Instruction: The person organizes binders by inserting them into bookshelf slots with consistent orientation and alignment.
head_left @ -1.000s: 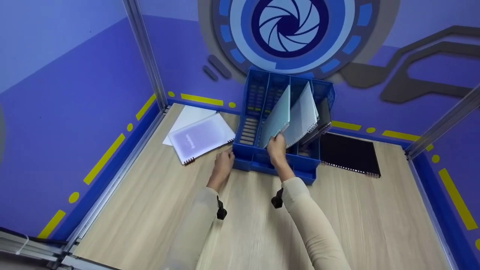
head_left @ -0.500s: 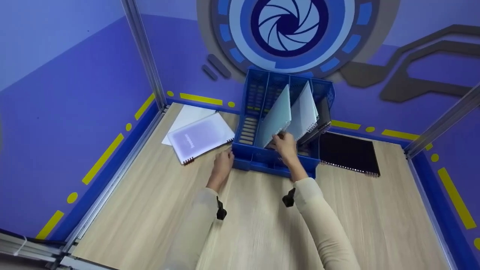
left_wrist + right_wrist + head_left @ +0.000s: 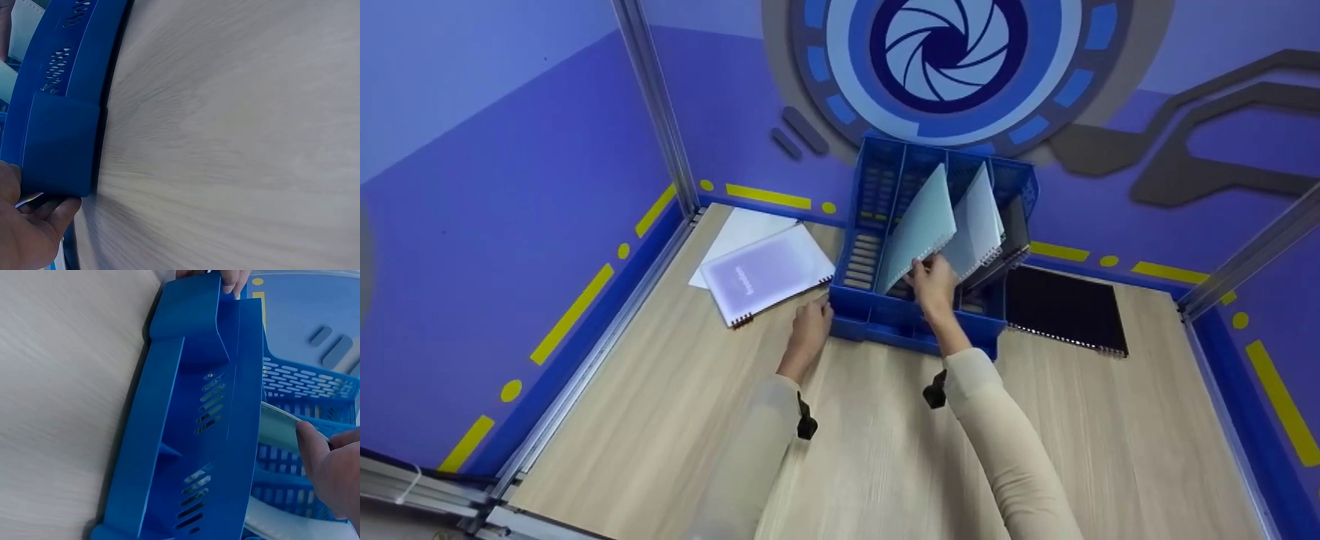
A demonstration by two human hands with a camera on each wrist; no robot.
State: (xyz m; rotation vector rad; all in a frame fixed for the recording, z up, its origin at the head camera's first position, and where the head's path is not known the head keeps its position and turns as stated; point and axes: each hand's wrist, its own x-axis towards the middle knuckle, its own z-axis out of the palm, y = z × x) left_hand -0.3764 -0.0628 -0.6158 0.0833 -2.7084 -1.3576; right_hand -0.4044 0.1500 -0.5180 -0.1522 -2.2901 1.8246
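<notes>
A blue desk file organizer (image 3: 919, 305) with upright compartments stands against the back wall. My left hand (image 3: 812, 326) holds its front left corner; in the left wrist view the thumb and fingers of that hand (image 3: 31, 228) lie on either side of the corner. A pale green spiral notebook (image 3: 922, 225) leans in a compartment left of the middle. My right hand (image 3: 934, 285) pinches its front, coil-bound edge, thumb on the left face; the right wrist view shows the thumb of this hand (image 3: 332, 467) against the cover. To the right stand a whitish spiral notebook (image 3: 976, 221) and a dark notebook (image 3: 1016, 225).
Left of the organizer, a lilac-white spiral notebook (image 3: 769, 274) overlaps a white one (image 3: 742, 229) on the wooden table (image 3: 855, 450). A black spiral notebook (image 3: 1065, 311) lies flat at the right. Blue panels and metal posts (image 3: 660, 97) bound the table.
My right hand has shifted a little to the right along the pale green notebook's edge, and its thumb now shows on the cover. The left hand stays at the organizer's corner.
</notes>
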